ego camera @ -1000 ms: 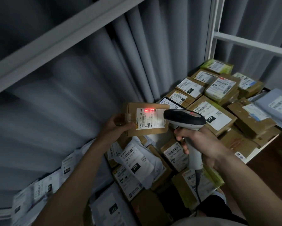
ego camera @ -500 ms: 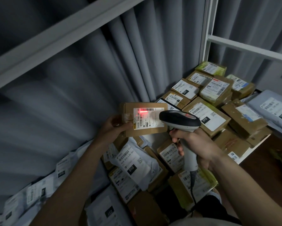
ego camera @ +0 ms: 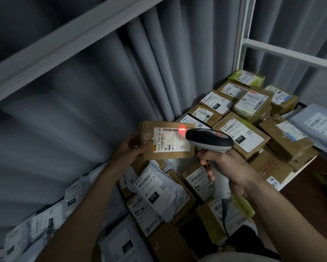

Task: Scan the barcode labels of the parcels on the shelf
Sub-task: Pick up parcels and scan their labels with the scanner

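A small brown cardboard parcel (ego camera: 170, 155) with a white barcode label is held up above the shelf. My left hand (ego camera: 129, 151) grips its left end, thumb on the front face. My right hand (ego camera: 227, 168) grips the handle of a grey and black barcode scanner (ego camera: 209, 138), whose head points at the label from the right. A red scan light (ego camera: 182, 128) falls on the label's top edge, beside the barcode. The scanner's cable hangs down from the handle.
Several labelled cardboard boxes (ego camera: 241, 135) and white poly mailers (ego camera: 158, 188) crowd the shelf below and to the right. Grey mailers (ego camera: 317, 125) lie at the far right. A white shelf upright (ego camera: 241, 44) stands behind, a beam (ego camera: 64, 44) runs overhead, and grey curtains hang at the back.
The scanner head has moved closer to the parcel, and the red light has shifted right along the label's top edge. Both hands keep their grips.
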